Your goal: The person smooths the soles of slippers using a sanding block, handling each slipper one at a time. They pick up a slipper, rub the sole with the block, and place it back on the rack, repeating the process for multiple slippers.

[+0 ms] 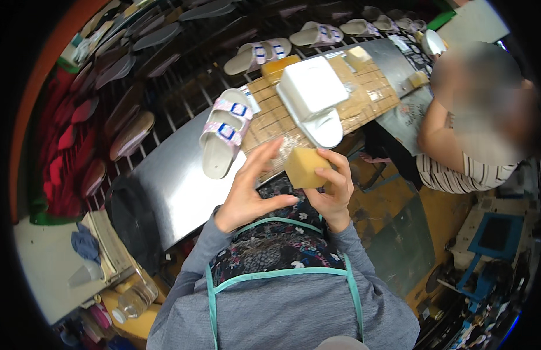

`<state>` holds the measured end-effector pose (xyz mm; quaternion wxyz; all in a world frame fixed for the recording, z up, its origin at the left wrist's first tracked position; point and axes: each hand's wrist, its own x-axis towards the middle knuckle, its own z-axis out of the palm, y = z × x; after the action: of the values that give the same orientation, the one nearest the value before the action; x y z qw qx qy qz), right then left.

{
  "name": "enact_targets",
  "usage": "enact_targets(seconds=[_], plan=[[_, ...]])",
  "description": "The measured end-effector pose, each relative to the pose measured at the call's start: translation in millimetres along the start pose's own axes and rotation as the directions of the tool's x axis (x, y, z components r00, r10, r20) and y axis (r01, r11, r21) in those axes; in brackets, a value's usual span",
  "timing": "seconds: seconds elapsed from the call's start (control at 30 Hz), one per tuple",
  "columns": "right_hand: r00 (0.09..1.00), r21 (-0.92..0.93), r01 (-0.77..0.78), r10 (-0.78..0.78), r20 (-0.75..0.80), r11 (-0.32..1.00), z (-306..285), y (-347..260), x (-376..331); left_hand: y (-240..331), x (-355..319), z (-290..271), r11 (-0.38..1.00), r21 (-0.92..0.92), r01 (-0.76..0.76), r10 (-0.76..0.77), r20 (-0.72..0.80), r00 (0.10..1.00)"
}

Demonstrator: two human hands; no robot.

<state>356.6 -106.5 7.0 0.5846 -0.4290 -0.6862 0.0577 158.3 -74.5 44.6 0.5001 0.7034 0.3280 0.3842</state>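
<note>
A yellow block (pixel 306 168), like a sponge or a piece of crepe rubber, is gripped in my right hand (pixel 334 186), with the fingers round its right side. My left hand (pixel 251 189) hovers just left of the block, fingers apart and slightly blurred, holding nothing. Just beyond it, a pale sandal (pixel 219 140) with two patterned straps and blue buckles lies on the metal bench (pixel 180 189), its toe and heel slanting. Past the block, a white plastic container (pixel 313 87) with a rounded white lip stands on a tan, grid-lined board (pixel 363 111).
Racks of soles and sandals (pixel 260 53) run along the far side. Another yellow block (pixel 280 69) lies behind the container. A person (pixel 457 134) sits at the right. A dark round stool-like object (pixel 133 216) and a clear bottle (pixel 133 303) are at the left.
</note>
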Motion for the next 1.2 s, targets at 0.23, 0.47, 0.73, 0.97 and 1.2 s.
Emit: enact_targets(seconds=[0.23, 0.47, 0.73, 0.97, 1.2], plan=[[0.958, 0.078, -0.248, 0.233, 0.168, 0.966, 6.1, -6.3, -0.3, -30.6, 2.1, 10.2, 0.433, -0.835, 0.339, -0.408, 0.154, 0.900], [0.811, 0.493, -0.583, 0.495, 0.311, 0.646, 22.9, -2.6, -5.8, -55.1, -0.2, 16.9, 0.031, -0.909, 0.416, -0.442, 0.361, 0.821], [0.930, 0.240, -0.367, 0.344, 0.133, 0.899, 33.2, 3.9, -4.1, -45.1, -6.2, 8.4, 0.177, -0.911, 0.373, -0.439, 0.266, 0.858], [0.973, 0.071, -0.202, 0.192, 0.127, 0.977, 35.5, -4.7, 5.9, -35.1, -6.1, 7.7, 0.416, -0.843, 0.342, -0.370, 0.187, 0.910], [0.895, 0.559, -0.443, 0.376, 0.237, 0.701, 34.6, -3.5, 5.3, -40.2, -6.8, 4.8, 0.583, -0.773, 0.251, -0.299, 0.083, 0.951]])
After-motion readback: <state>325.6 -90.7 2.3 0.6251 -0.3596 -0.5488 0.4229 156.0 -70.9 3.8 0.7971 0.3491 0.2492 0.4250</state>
